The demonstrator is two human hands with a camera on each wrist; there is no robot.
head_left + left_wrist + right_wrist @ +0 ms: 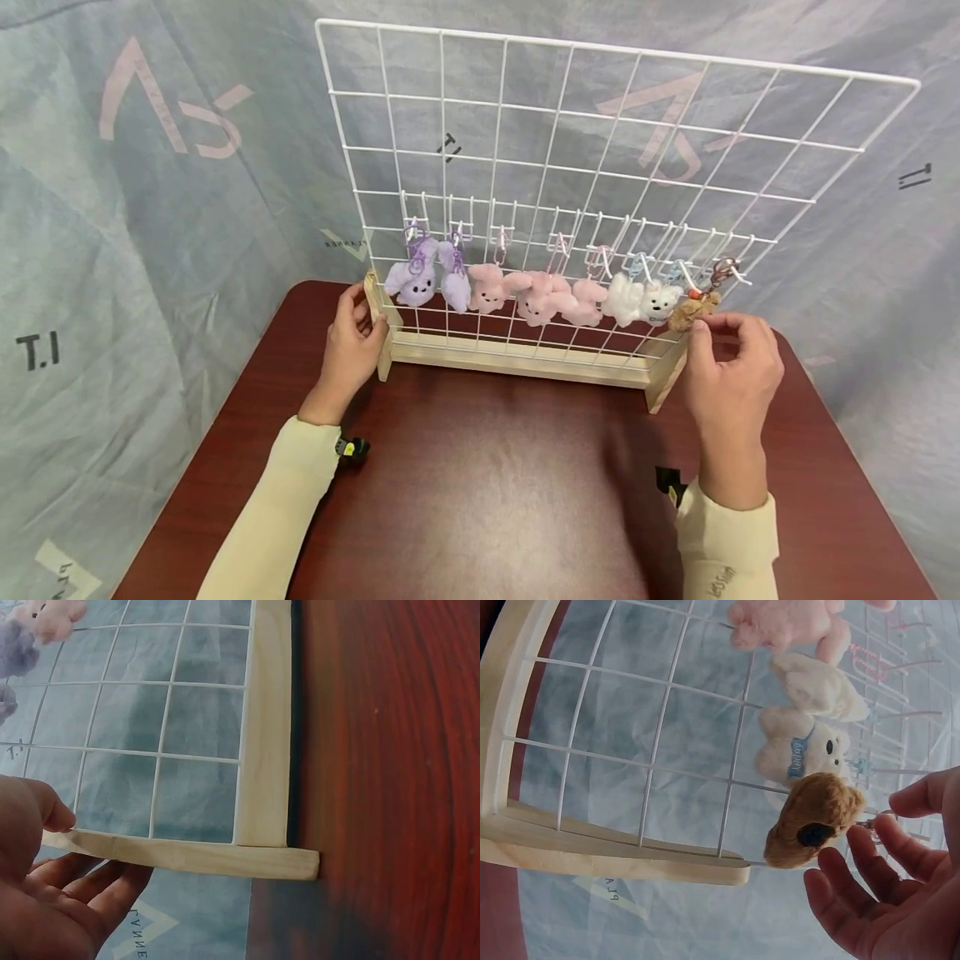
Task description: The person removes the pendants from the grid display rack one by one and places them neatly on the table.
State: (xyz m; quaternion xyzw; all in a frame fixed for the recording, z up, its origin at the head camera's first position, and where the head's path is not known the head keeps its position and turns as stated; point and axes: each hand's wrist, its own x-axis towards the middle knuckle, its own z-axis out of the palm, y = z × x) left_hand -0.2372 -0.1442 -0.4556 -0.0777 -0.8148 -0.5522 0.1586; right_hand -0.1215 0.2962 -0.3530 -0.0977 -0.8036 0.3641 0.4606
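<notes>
- Brown plush keychain [690, 314]: right end of the plush row on the wire rack [558, 110].
- Right hand [735, 367]: fingertips at it; can't tell if pinching.
- Left hand [354, 342]: grips rack's wooden side [195, 860].
- Reddish-brown table [517, 483], grey printed cloth [247, 167] around.
- Right wrist view alone: keychain's black patch [815, 834]. Head view alone: whole row.

Your sleeved left forearm [272, 504] slants up from between seven and eight o'clock, your left hand [352, 342] with thumb opposing bent fingers. Your sleeved right forearm [727, 542] rises from between four and five; your right hand [735, 371] curves loosely, thumb near index fingertip.
</notes>
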